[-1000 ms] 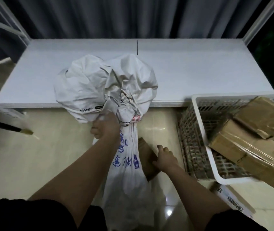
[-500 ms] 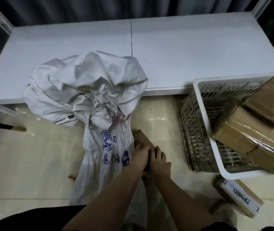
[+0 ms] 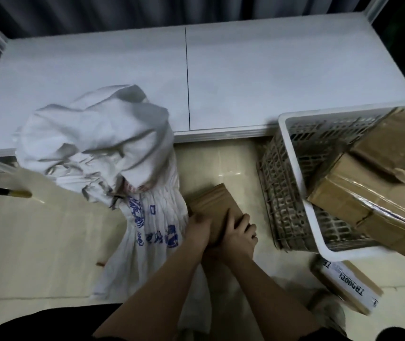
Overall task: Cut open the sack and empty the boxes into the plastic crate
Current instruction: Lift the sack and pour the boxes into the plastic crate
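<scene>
Both hands now hold one brown cardboard box [image 3: 215, 212] on the floor beside the sack: the left hand [image 3: 197, 230] grips its near left edge, and the right hand [image 3: 239, 236] curls over its near right side. A second ago the left hand was up at the tied neck of the sack [image 3: 112, 168] and only the right touched the box; it has since come down to join it. That suggests this box is out of the sack and about to be lifted to the right. Just beyond, the white sack lies slumped and bunched, its top leaning on the edge of the low white desk [image 3: 270, 77]. To the right the white plastic crate [image 3: 294, 153] stands tilted with several taped boxes [image 3: 358, 190] already in it, and one labelled box [image 3: 346, 283] lies on the floor below
</scene>
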